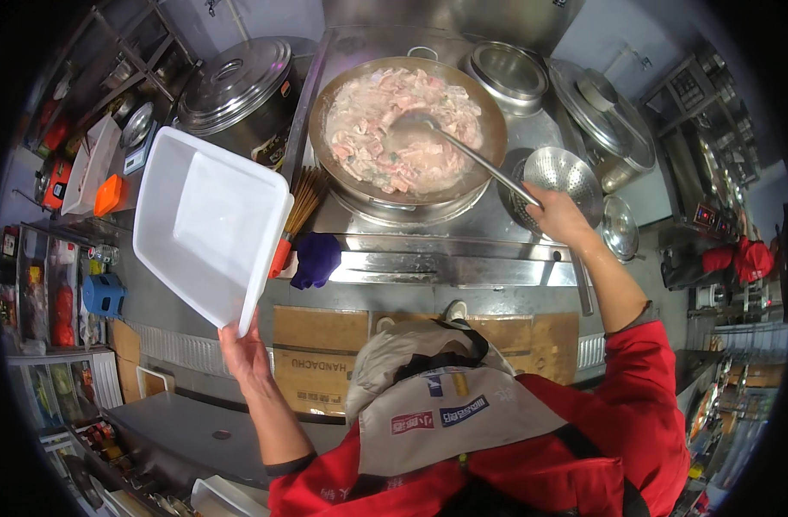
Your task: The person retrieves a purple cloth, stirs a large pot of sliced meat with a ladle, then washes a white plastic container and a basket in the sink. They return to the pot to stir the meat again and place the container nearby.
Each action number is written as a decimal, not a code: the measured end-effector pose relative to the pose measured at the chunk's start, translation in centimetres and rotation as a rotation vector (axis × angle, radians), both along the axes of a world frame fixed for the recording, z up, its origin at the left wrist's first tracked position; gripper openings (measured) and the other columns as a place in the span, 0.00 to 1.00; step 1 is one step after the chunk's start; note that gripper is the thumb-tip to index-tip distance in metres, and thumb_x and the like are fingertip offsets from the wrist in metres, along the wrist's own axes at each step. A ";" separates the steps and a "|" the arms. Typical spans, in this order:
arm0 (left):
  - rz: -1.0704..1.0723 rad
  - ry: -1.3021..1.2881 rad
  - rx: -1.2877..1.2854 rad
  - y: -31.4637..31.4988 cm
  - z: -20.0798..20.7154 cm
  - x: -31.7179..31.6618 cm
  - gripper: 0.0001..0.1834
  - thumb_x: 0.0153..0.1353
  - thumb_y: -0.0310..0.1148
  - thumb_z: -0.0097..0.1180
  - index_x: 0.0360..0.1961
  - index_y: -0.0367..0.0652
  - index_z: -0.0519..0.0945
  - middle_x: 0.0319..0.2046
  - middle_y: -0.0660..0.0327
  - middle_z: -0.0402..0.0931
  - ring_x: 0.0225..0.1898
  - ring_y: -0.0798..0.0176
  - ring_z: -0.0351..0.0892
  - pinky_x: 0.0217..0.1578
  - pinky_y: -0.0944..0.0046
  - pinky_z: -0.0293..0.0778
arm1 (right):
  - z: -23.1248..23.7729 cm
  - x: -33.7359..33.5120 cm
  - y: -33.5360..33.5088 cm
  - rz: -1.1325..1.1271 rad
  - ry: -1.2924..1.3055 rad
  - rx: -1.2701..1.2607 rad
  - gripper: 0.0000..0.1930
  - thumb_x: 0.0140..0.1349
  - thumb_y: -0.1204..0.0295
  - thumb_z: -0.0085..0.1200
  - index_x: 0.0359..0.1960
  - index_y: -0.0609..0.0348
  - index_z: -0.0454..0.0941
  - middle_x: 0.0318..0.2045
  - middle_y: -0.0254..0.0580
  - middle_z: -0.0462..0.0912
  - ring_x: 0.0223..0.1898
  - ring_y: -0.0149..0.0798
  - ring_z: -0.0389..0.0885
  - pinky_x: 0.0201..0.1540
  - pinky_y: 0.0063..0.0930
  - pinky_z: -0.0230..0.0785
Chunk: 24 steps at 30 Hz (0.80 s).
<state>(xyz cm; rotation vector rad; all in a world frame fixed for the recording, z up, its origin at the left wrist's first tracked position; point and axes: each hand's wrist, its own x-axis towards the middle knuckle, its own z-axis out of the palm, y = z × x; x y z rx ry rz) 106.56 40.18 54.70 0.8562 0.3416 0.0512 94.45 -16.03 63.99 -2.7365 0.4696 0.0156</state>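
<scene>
My left hand (249,355) grips the lower corner of a white plastic tub (206,202), which is tilted to the left of the stove; nothing lies inside it. My right hand (562,215) is closed around the long metal handle of a ladle (480,159). The ladle's bowl rests in a large wok (320,142), among pale pinkish meat slices (372,151) in cloudy liquid. The wok sits on a round burner ring (407,217) in the steel stove top.
A perforated strainer (566,177) lies right of the wok, close to my right forearm. Lidded pots (239,77) flank the stove. A bamboo brush (306,200) and purple cloth (316,260) are near its front edge. Cardboard (316,345) covers the floor. Another person's red sleeve (753,258) shows far right.
</scene>
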 end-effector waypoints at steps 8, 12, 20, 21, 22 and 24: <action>-0.002 -0.048 -0.031 0.1 0.1 -0.7 0.31 0.63 0.24 0.54 0.66 0.29 0.60 0.61 0.45 0.68 0.59 0.46 0.75 0.61 0.51 0.79 | 0.1 7.4 -4.8 0.024 -0.143 -0.194 0.20 0.65 0.70 0.54 0.57 0.63 0.73 0.39 0.66 0.83 0.42 0.66 0.82 0.47 0.54 0.74; -0.003 -0.021 -0.015 0.1 -0.5 -1.0 0.31 0.63 0.24 0.54 0.66 0.29 0.60 0.61 0.45 0.67 0.60 0.47 0.75 0.60 0.52 0.79 | -3.6 11.0 -7.4 -0.092 0.003 -0.371 0.18 0.68 0.69 0.48 0.54 0.67 0.70 0.35 0.70 0.83 0.40 0.68 0.82 0.45 0.57 0.74; 0.003 0.033 0.017 0.3 -0.9 -1.7 0.31 0.58 0.21 0.49 0.65 0.28 0.63 0.59 0.47 0.70 0.58 0.50 0.76 0.58 0.55 0.81 | -7.8 6.0 -4.2 -0.259 0.134 0.327 0.14 0.72 0.65 0.44 0.44 0.67 0.70 0.22 0.52 0.79 0.22 0.53 0.79 0.31 0.47 0.75; -0.014 0.005 0.015 0.3 -0.9 -1.8 0.31 0.57 0.21 0.48 0.64 0.28 0.63 0.58 0.48 0.71 0.58 0.50 0.76 0.57 0.56 0.81 | -7.1 5.5 -3.4 -0.372 0.180 0.584 0.13 0.72 0.65 0.44 0.43 0.66 0.70 0.20 0.45 0.76 0.18 0.47 0.76 0.27 0.42 0.74; 0.000 0.029 0.026 0.4 -1.0 -1.9 0.31 0.57 0.21 0.48 0.64 0.28 0.63 0.57 0.48 0.71 0.56 0.51 0.77 0.56 0.56 0.81 | -6.3 5.7 -2.6 -0.480 0.225 0.840 0.13 0.73 0.64 0.43 0.42 0.65 0.70 0.17 0.37 0.73 0.15 0.40 0.73 0.23 0.36 0.72; -0.036 -0.024 0.021 0.7 -1.3 -2.2 0.31 0.56 0.21 0.47 0.63 0.29 0.64 0.56 0.48 0.72 0.54 0.52 0.78 0.53 0.58 0.81 | -4.7 6.8 -0.8 -0.533 0.260 1.120 0.12 0.74 0.64 0.42 0.41 0.62 0.70 0.17 0.29 0.66 0.14 0.31 0.64 0.19 0.26 0.64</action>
